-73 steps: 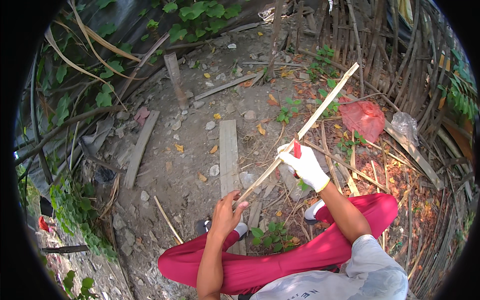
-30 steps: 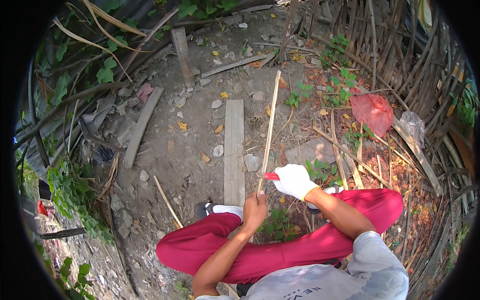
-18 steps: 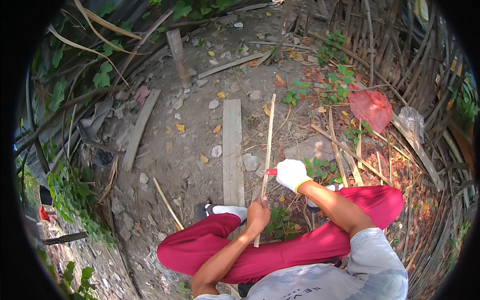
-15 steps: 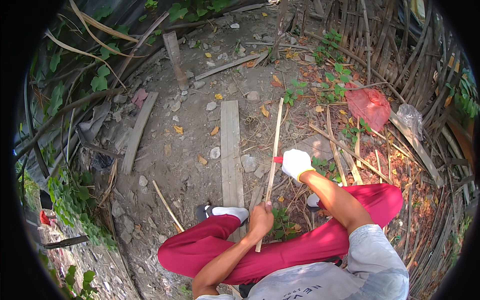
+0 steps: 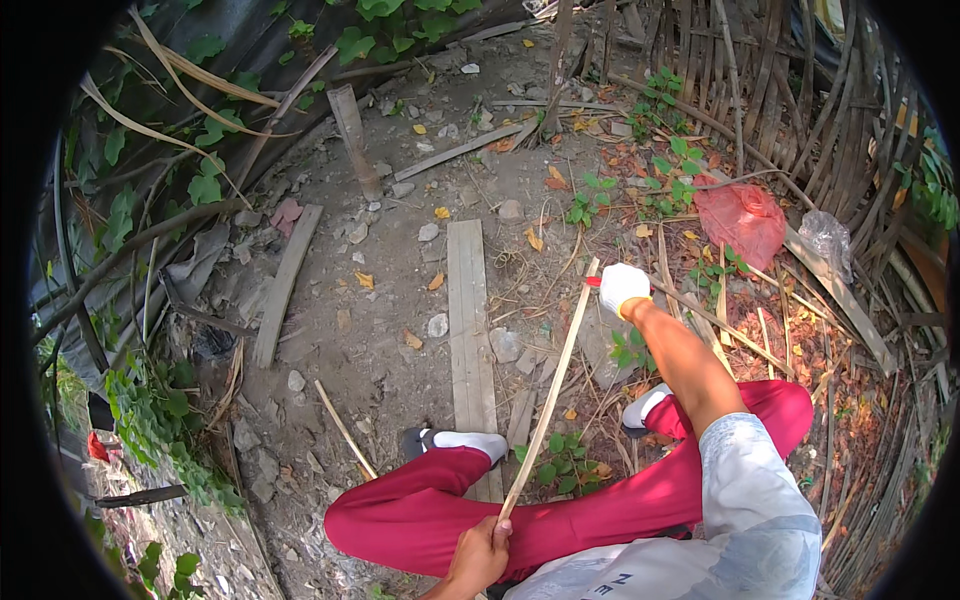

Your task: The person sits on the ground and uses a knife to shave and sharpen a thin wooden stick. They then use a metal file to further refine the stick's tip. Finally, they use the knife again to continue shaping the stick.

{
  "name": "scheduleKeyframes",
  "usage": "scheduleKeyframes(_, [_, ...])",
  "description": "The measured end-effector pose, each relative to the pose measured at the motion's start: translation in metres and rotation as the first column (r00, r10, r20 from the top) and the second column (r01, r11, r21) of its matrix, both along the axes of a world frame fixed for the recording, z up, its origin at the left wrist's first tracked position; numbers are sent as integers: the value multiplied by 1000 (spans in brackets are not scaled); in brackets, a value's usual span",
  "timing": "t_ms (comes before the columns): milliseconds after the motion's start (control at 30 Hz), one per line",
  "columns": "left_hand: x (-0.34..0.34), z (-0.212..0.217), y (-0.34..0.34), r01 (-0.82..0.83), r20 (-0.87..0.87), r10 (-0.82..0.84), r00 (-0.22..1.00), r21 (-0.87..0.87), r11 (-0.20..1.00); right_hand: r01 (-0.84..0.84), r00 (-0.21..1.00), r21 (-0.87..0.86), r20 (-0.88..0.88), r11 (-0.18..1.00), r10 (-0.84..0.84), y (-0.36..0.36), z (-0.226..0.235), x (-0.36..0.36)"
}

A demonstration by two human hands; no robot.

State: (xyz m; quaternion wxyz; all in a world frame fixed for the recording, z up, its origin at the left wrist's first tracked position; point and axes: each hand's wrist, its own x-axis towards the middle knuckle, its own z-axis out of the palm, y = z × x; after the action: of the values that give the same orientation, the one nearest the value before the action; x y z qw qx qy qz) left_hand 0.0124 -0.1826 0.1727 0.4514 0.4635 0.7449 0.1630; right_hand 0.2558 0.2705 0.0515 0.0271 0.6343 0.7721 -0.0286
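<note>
Gripping the near end of a thin bamboo strip (image 5: 550, 390), the bare left hand (image 5: 478, 553) is closed around it; the white-gloved right hand (image 5: 621, 287) clasps a red-handled tool (image 5: 593, 282) against its far end at 1 o'clock. A wooden plank (image 5: 470, 330) lies on the dirt ground (image 5: 380, 330) at 11 o'clock.

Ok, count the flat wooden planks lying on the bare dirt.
3. One long plank runs down the middle toward the feet, one grey plank lies left of it, one weathered board sits farther up. Others may hide under debris.
</note>
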Motion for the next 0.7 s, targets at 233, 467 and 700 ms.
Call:
scheduleKeyframes(233, [-31,18,-29,-133,-177,130,976,-4,991,147,982,-39,-115,988,-150,13,4,49])
scheduleKeyframes(467, [-18,-16,72,-114,-126,167,978,351,929,-324,821,-132,-531,937,209,-125,97,-57])
scheduleKeyframes(700, [5,-52,148,-109,-64,152,986,442,891,-448,821,9,-392,894,415,-163,78,-75])
